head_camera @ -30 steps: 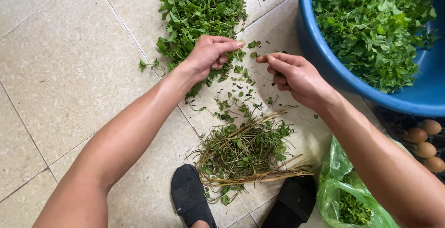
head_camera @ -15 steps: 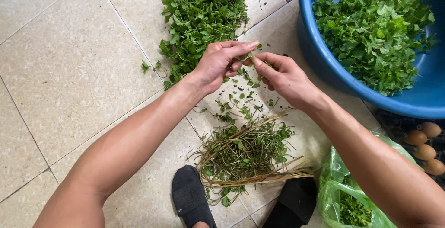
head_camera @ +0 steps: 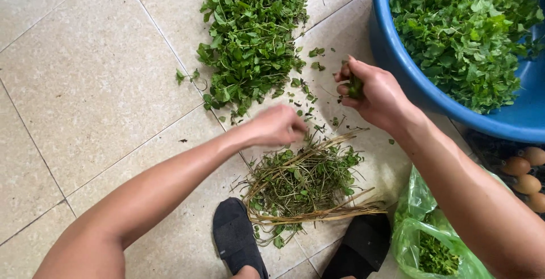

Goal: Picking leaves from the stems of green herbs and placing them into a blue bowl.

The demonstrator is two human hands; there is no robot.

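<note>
Plucked leaves (head_camera: pixel 355 86) are being clamped in the right hand (head_camera: pixel 374 93) beside the blue basin (head_camera: pixel 397 69); the left hand (head_camera: pixel 278 126), loosely closed, is being lowered over the stem pile (head_camera: pixel 304 182). Stems are best dropped clear of the leaves.

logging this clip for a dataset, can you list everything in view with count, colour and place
pile of leafy green herbs: one, green, on the floor at top centre
round blue plastic basin: one, blue, top right, holding picked green leaves
heap of stripped stems: one, tan and green, on the floor at bottom centre
green plastic bag: one, translucent green, bottom right, some greens inside
brown eggs: about three seen, brown, right edge
beige tiled floor: beige, under everything
black slippers: two, black, bottom centre, on the feet
left hand: closed, just above the stem heap
right hand: closed on a small green sprig, beside the basin
</note>
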